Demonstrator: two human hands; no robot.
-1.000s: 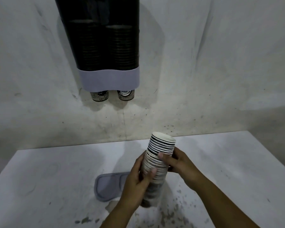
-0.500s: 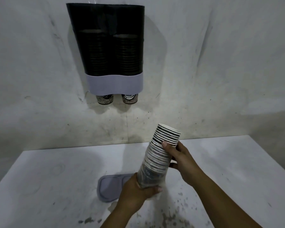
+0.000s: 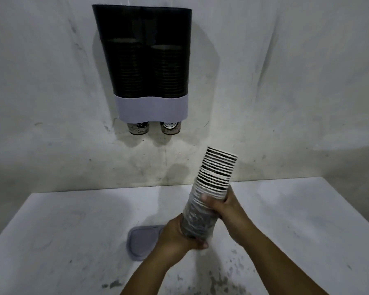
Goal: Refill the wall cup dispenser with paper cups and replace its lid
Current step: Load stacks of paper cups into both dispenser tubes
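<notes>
A tall stack of paper cups tilts to the right above the table, its lower part in a clear plastic sleeve. My left hand grips the stack's base. My right hand holds its middle, thumb across the front. On the wall above left hangs the dark two-column cup dispenser with a grey lower band, open at the top, both columns partly filled; two cup bottoms poke out below. The grey lid lies flat on the table, partly hidden behind my left hand.
The white table runs along a scuffed white wall. Dark stains mark the table's front middle. The table's right edge slants toward the lower right.
The stack has risen and leaned further right. My left hand slid down to its base, and my right hand moved down from the rims to its middle. The view tilted up.
</notes>
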